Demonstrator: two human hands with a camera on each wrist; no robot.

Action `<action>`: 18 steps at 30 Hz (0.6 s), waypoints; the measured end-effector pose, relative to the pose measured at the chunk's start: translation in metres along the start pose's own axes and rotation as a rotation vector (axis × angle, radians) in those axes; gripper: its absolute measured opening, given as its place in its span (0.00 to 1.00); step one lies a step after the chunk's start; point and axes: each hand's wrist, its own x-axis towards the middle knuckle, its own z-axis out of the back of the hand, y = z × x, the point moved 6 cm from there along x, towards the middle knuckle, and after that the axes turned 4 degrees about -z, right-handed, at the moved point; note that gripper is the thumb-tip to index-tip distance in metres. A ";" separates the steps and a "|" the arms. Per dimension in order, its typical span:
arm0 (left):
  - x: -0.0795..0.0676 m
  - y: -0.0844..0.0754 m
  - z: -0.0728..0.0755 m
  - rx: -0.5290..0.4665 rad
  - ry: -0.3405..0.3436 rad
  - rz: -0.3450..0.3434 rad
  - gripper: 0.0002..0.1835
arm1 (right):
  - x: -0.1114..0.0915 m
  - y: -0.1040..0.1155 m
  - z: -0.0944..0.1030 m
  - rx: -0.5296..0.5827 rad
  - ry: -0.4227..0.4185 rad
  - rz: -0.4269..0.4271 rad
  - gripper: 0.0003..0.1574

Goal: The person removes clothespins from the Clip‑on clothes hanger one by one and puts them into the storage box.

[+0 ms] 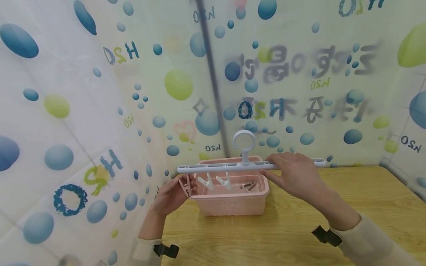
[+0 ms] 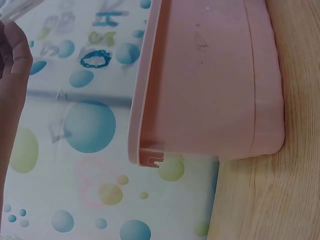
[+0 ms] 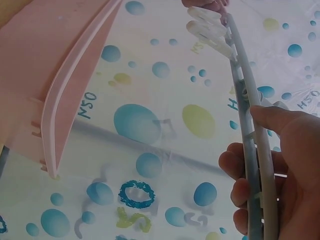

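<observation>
My right hand (image 1: 297, 177) grips the right part of a white clip hanger (image 1: 229, 167), held level above a pink basket (image 1: 229, 205) with its round hook pointing up. Two white clips (image 1: 224, 181) hang from the bar's left half. Just under the bar's left end, my left hand (image 1: 171, 195) pinches a pink clothespin (image 1: 186, 186). In the right wrist view, fingers and thumb wrap around the slotted bar (image 3: 247, 110), with the white clips (image 3: 210, 37) at its far end. Only part of my left hand (image 2: 14, 65) shows in the left wrist view, its clothespin hidden.
Inside the basket lies a brownish clip (image 1: 249, 186). The basket stands on a wood-grain table (image 1: 299, 229), close to a curtain (image 1: 179, 111) printed with blue and green bubbles. That curtain also runs along the left side.
</observation>
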 end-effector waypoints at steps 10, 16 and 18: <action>0.005 -0.001 -0.001 0.058 -0.010 -0.040 0.21 | -0.003 0.001 -0.001 0.000 -0.003 0.009 0.27; 0.006 0.001 -0.001 0.110 -0.061 -0.063 0.17 | -0.006 0.002 0.000 -0.001 -0.032 0.025 0.26; 0.006 0.001 0.000 0.152 -0.085 -0.069 0.16 | -0.006 0.002 0.001 -0.003 -0.044 0.032 0.26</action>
